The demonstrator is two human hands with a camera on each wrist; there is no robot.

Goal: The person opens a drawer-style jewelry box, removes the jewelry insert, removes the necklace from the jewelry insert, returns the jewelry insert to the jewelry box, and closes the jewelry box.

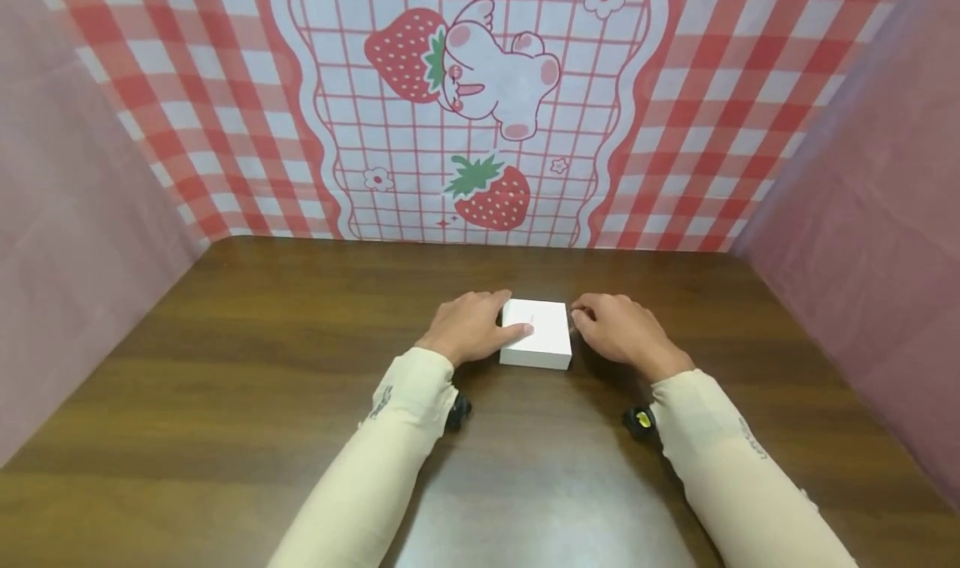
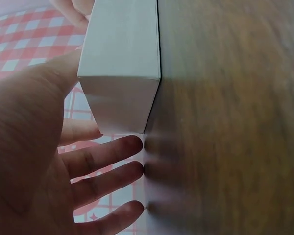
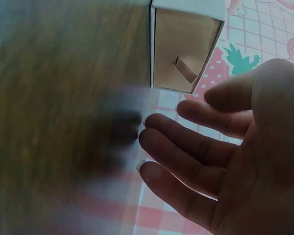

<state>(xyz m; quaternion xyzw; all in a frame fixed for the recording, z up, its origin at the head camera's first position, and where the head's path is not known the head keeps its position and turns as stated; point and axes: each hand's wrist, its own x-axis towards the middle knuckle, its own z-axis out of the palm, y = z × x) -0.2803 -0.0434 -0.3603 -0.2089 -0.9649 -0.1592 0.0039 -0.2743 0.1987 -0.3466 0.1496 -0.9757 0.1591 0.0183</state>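
A small white box (image 1: 538, 334) lies flat on the table. My left hand (image 1: 468, 324) holds it at its left side, the thumb across the top and the forefinger at the far corner. In the left wrist view, the other fingers (image 2: 112, 152) are spread with their tips at the tabletop. Just off the box's right side is my right hand (image 1: 618, 330), its fingers loosely bent and nothing between them. The right wrist view shows a recessed, tan-looking end panel (image 3: 183, 44) inside the white sleeve. A short pull tab (image 3: 187, 71) sticks out of that panel, apart from my fingertips.
The brown wooden table (image 1: 225, 401) reaches back to a red-and-white checked cloth (image 1: 690, 118) with strawberry prints. Pink cloth walls (image 1: 862, 193) stand at both sides. Dark wrist devices (image 1: 639, 422) sit under the cream sleeves (image 1: 408, 418).
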